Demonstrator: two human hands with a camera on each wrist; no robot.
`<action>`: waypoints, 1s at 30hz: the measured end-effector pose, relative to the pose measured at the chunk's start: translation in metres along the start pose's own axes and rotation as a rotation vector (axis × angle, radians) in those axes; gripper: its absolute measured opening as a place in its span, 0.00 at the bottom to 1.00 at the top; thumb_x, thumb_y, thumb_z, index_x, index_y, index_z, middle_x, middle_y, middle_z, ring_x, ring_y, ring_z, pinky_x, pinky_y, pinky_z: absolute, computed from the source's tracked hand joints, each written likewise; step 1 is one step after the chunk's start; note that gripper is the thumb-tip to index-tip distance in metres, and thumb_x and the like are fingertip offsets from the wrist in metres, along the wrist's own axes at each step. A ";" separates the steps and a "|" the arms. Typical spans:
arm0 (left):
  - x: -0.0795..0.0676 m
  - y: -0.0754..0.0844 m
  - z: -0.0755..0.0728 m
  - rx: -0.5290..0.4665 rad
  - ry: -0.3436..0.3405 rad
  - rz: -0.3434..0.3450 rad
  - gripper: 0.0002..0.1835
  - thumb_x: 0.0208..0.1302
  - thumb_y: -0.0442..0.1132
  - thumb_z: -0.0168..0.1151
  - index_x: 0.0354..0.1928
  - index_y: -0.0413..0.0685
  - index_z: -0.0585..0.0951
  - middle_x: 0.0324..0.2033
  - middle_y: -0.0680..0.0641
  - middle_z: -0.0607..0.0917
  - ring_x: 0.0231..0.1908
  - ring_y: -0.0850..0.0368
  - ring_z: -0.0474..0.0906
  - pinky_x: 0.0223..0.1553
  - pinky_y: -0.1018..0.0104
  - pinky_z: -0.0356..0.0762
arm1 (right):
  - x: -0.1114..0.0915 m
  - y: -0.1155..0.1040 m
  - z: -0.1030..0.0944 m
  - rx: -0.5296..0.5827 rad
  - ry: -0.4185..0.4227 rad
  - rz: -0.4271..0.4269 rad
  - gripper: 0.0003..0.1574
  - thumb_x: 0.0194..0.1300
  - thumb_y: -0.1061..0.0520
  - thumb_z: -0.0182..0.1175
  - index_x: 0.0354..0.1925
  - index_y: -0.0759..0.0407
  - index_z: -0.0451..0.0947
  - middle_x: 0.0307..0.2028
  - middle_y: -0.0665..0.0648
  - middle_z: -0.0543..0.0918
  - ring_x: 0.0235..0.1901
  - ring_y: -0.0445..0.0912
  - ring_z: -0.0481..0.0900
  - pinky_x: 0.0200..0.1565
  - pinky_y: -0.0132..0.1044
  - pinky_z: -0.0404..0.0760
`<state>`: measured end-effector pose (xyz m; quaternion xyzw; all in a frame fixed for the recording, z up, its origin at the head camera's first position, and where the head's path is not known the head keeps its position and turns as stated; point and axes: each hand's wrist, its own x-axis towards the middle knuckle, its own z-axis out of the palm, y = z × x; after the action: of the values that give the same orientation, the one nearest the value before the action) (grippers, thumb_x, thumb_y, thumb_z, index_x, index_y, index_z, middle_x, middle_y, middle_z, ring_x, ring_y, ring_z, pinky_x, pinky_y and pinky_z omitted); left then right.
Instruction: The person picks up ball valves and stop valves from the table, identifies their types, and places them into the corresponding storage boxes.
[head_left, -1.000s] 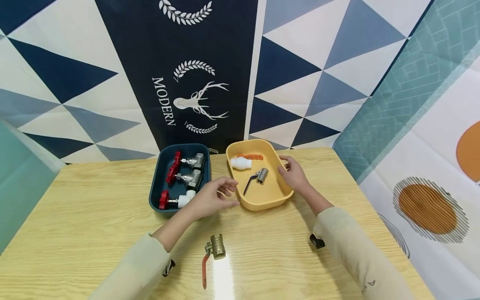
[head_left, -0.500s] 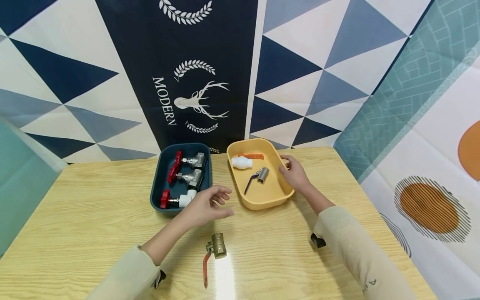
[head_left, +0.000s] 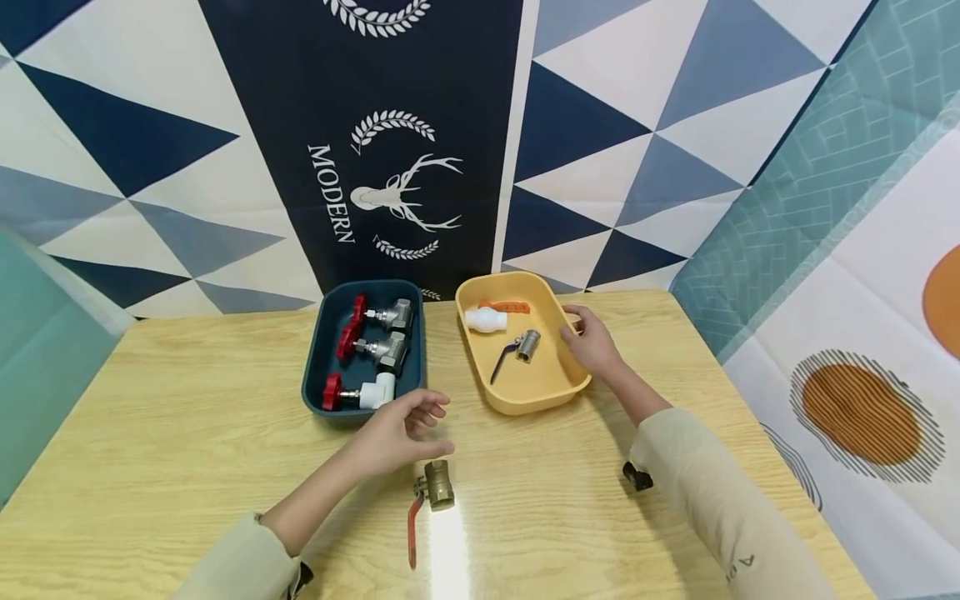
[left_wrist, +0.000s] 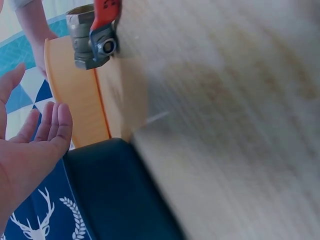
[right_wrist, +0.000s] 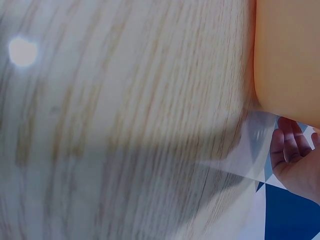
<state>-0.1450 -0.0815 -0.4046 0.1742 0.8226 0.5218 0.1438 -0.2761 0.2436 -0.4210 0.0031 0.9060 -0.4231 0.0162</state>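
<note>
My left hand point(head_left: 397, 433) hangs over the table with thumb and fingers apart and nothing between them. Just below it lies a brass ball valve point(head_left: 439, 486) with a red lever handle; the left wrist view shows this ball valve point(left_wrist: 82, 42) beyond the fingertips. My right hand point(head_left: 594, 343) holds the right rim of a yellow plastic bin point(head_left: 547, 392), thumb on the inner side, fingers outside. Inside that bin are a small steel ball valve point(head_left: 528, 345) with a dark blue lever, a white plastic fitting point(head_left: 486, 320) and an orange piece point(head_left: 506, 307).
Left of the yellow bin stands a dark blue bin point(head_left: 311, 358) holding two metal valves point(head_left: 390, 350) with red handwheels and a white plastic valve point(head_left: 377, 392) with a red knob. Both bins stand at the back of the wooden table point(head_left: 187, 450), near the patterned backdrop point(head_left: 420, 83).
My left hand has drawn away from the yellow bin, back and left toward the brass ball valve. The right hand has stayed on the yellow bin's rim. The view has shifted slightly.
</note>
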 end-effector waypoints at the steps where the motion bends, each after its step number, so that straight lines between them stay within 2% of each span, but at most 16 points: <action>1: -0.002 -0.001 0.000 -0.001 -0.003 -0.005 0.33 0.49 0.45 0.73 0.57 0.43 0.73 0.49 0.41 0.79 0.48 0.46 0.75 0.48 0.59 0.76 | 0.000 0.000 0.000 0.001 0.000 0.001 0.29 0.70 0.57 0.47 0.67 0.58 0.59 0.45 0.67 0.73 0.40 0.51 0.72 0.34 0.33 0.74; 6: -0.010 -0.010 0.003 -0.014 -0.024 -0.002 0.34 0.48 0.45 0.73 0.57 0.41 0.72 0.49 0.41 0.79 0.49 0.46 0.74 0.50 0.56 0.75 | 0.000 0.000 0.001 -0.008 -0.002 0.006 0.29 0.70 0.57 0.47 0.67 0.58 0.59 0.46 0.67 0.73 0.40 0.52 0.73 0.35 0.33 0.74; 14: -0.017 -0.025 0.010 -0.037 -0.017 -0.021 0.34 0.48 0.44 0.74 0.56 0.39 0.72 0.49 0.41 0.79 0.50 0.47 0.74 0.51 0.58 0.75 | 0.004 0.000 0.001 0.007 0.011 0.002 0.29 0.70 0.56 0.47 0.67 0.56 0.59 0.46 0.66 0.74 0.39 0.51 0.72 0.34 0.33 0.74; 20: -0.022 -0.031 0.014 0.001 -0.009 -0.032 0.34 0.45 0.43 0.75 0.55 0.39 0.73 0.46 0.42 0.79 0.46 0.50 0.74 0.47 0.62 0.76 | 0.004 0.003 0.001 0.003 0.009 -0.012 0.29 0.70 0.57 0.47 0.67 0.58 0.59 0.47 0.68 0.74 0.39 0.50 0.73 0.33 0.31 0.74; 30: -0.024 -0.031 0.022 0.082 -0.044 -0.046 0.35 0.43 0.44 0.76 0.55 0.40 0.74 0.46 0.47 0.79 0.43 0.57 0.73 0.41 0.70 0.73 | 0.004 0.002 0.001 -0.010 0.008 -0.012 0.28 0.70 0.57 0.47 0.66 0.61 0.61 0.46 0.68 0.74 0.40 0.51 0.73 0.35 0.33 0.74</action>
<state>-0.1187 -0.0869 -0.4407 0.1727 0.8437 0.4802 0.1665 -0.2804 0.2443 -0.4230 -0.0008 0.9080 -0.4188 0.0099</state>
